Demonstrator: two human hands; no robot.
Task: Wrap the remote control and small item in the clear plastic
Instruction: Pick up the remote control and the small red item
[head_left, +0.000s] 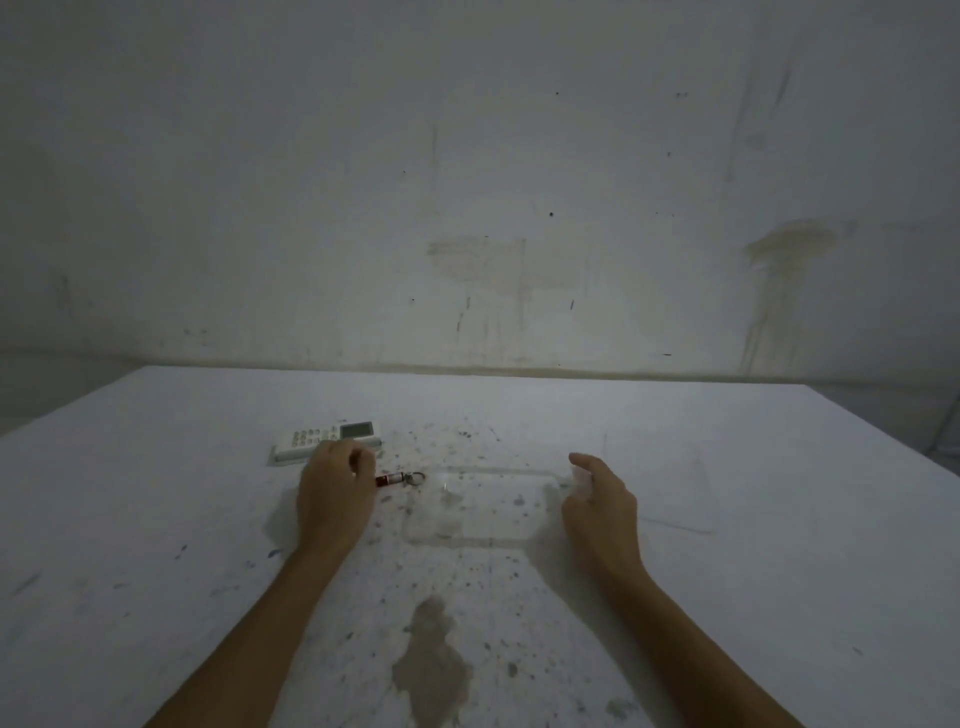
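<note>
Plastic (483, 506) lies flat on the desk (727, 597), so clear its edges barely show; easy to fumble a corner. Right hand (600, 506) pinches its right edge; left hand (336, 491) is curled by the remote (327, 440), grip hidden; the keychain (397, 479) sits loose between and might roll away.

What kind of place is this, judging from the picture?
Probably a bare, dim workroom: a stained white table, a marked, unpainted-looking wall, and only a remote control and clear plastic on the table.
</note>
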